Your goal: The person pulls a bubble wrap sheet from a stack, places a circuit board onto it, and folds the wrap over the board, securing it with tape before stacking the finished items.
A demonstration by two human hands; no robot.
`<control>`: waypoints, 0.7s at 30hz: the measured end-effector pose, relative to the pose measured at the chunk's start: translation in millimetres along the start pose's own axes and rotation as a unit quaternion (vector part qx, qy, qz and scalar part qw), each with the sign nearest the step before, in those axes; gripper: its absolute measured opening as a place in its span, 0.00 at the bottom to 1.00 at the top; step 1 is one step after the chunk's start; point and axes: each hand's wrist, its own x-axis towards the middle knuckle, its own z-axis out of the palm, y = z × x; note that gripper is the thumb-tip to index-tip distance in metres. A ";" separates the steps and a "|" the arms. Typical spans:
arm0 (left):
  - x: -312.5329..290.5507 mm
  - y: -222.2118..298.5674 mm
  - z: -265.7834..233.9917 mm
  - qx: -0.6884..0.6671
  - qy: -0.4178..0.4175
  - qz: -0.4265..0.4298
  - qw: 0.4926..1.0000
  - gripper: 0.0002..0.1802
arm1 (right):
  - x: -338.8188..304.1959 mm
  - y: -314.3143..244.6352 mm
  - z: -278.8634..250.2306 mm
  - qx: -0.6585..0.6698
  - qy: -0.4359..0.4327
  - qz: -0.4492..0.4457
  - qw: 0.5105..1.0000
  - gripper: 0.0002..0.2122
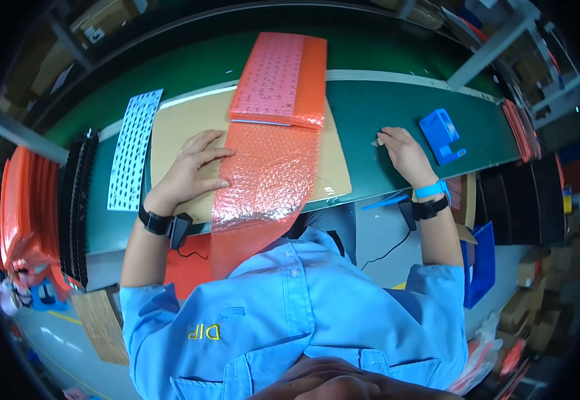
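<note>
A red bubble wrap sheet (270, 167) runs across the cardboard sheet (190, 120) and hangs over the table's near edge. At its far end lies a flat bundle (273, 80) in red bubble wrap, a panel with rows of dark marks showing through. My left hand (193, 167) lies with fingers stretched out on the cardboard, its fingertips touching the wrap's left edge. To the right, above the green table, my right hand (403, 153) pinches a small pale scrap (376, 143), too small to name surely. A blue tape dispenser (442, 137) stands just right of that hand.
A white panel with rows of dark marks (135, 150) lies left of the cardboard. Black slotted racks (77, 207) and red wrapped bundles (30, 207) stand at the far left. More red packs (521, 130) sit at the table's right end, beside a metal post (490, 57).
</note>
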 end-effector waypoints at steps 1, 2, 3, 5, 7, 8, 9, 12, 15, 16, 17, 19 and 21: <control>-0.6 -1.0 0.7 -0.001 0.007 -0.014 1.000 0.37 | 2.2 2.0 4.7 -0.029 0.021 -0.013 0.999 0.10; 1.4 0.7 2.7 0.002 0.006 -0.015 1.000 0.38 | 7.2 5.7 5.3 -0.023 0.017 -0.026 0.999 0.10; 4.1 0.6 2.7 0.006 0.001 -0.014 1.000 0.40 | 11.3 7.8 6.4 -0.045 0.022 -0.035 0.998 0.09; 0.4 -1.8 0.1 0.012 0.004 -0.023 1.000 0.41 | 23.7 10.0 6.8 -0.093 0.035 -0.056 0.993 0.06; 0.1 -4.0 4.3 0.014 0.005 -0.022 1.000 0.43 | 32.1 14.2 7.9 -0.104 0.025 -0.072 0.992 0.05; -0.1 -5.6 5.7 0.014 0.005 -0.019 1.000 0.44 | 36.0 16.1 9.2 -0.118 0.016 -0.078 0.990 0.04; -0.7 -6.5 6.5 0.011 0.012 -0.024 1.000 0.44 | 39.3 18.3 10.2 -0.131 0.008 -0.085 0.988 0.04; -5.2 -9.9 8.5 0.010 0.021 -0.022 0.999 0.42 | 45.8 25.1 15.2 -0.121 0.019 -0.057 0.991 0.04; -12.2 -11.5 7.4 0.007 0.020 -0.025 0.999 0.45 | 46.9 18.3 22.3 -0.098 0.021 0.006 0.995 0.04; -11.5 -12.9 5.7 0.012 0.018 -0.024 0.999 0.46 | 50.3 15.4 24.2 -0.079 0.024 0.059 0.995 0.05; -10.2 -12.8 5.2 0.012 0.028 -0.031 0.999 0.46 | 54.6 11.6 24.8 -0.058 0.026 0.112 0.992 0.06; -6.8 -11.2 4.4 0.036 0.006 -0.027 0.999 0.48 | 79.9 -47.4 6.7 0.016 -0.008 0.098 0.995 0.05; -11.0 -11.9 4.0 0.050 -0.018 -0.024 0.998 0.50 | 96.2 -119.3 -2.5 0.096 -0.034 0.000 0.995 0.05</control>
